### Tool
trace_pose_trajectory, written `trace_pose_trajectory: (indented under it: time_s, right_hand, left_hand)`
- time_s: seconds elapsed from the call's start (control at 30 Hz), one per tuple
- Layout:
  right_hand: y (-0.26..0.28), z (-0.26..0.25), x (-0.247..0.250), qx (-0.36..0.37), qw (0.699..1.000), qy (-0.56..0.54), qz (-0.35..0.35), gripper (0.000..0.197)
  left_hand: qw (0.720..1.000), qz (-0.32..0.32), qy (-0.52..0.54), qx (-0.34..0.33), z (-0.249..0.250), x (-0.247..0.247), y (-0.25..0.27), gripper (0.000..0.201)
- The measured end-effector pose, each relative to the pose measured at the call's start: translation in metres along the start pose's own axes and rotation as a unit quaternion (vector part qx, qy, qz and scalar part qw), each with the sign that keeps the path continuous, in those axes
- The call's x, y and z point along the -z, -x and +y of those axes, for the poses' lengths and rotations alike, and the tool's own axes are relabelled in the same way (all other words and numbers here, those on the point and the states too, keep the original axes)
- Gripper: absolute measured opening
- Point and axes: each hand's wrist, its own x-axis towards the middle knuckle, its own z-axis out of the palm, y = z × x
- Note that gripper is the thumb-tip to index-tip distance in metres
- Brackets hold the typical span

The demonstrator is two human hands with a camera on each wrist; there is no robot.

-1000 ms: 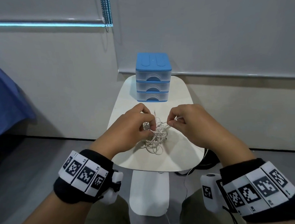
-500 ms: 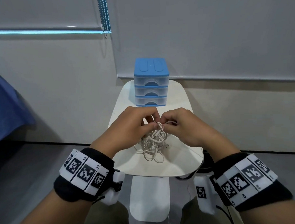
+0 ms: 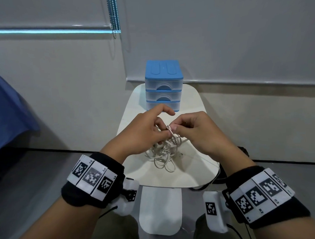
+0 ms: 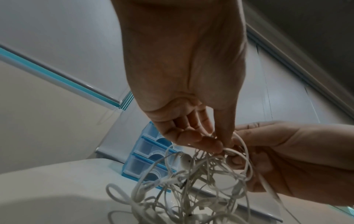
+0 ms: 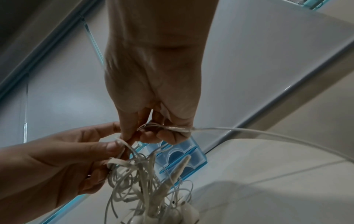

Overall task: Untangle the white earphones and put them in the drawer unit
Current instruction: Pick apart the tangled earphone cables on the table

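The white earphones [image 3: 165, 151] are being pinched — tangled — between the left hand [image 3: 144, 130] and right hand [image 3: 199, 133], loops hanging beneath both.

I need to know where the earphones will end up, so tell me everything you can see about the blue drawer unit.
The drawer unit is a small plastic chest with a blue top and blue frame bands around three stacked drawers of clear, frosted-looking plastic. Each drawer front has an arched finger recess. All three look pushed in. It stands upright at the far end of the white table, near the wall, beyond both hands and the tangle. Nothing but the table touches it. Its contents cannot be made out.
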Motion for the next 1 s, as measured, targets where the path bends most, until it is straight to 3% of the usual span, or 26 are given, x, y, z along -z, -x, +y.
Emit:
trace_pose_trajectory:
  time_s: [0.47,0.6,0.73,0.87,1.0]
  right_hand:
    - [-0.002,-0.007,0.004,0.012,0.999,-0.031,0.0,0.016]
    - [0.001,-0.011,0.002,0.042,0.999,0.03,-0.003,0.004]
    - [0.002,-0.004,0.01,0.033,0.996,0.079,0.033,0.012]
    - [0.006,-0.002,0.016,0.029,0.992,0.123,0.016,0.015]
    - [0.004,-0.011,0.014,0.061,0.987,0.139,0.046,0.014]
  left_hand:
    - [0.999,-0.014,0.029,-0.014,-0.001,0.007,-0.007,0.056]
    - [0.999,0.0,0.03,-0.027,0.003,0.01,-0.008,0.06]
    - [0.998,0.038,0.039,-0.037,0.005,0.016,-0.01,0.056]
    - [0.99,0.078,0.107,-0.039,0.005,0.013,-0.01,0.048]
    - [0.983,0.038,0.176,-0.017,0.004,0.01,-0.008,0.042]
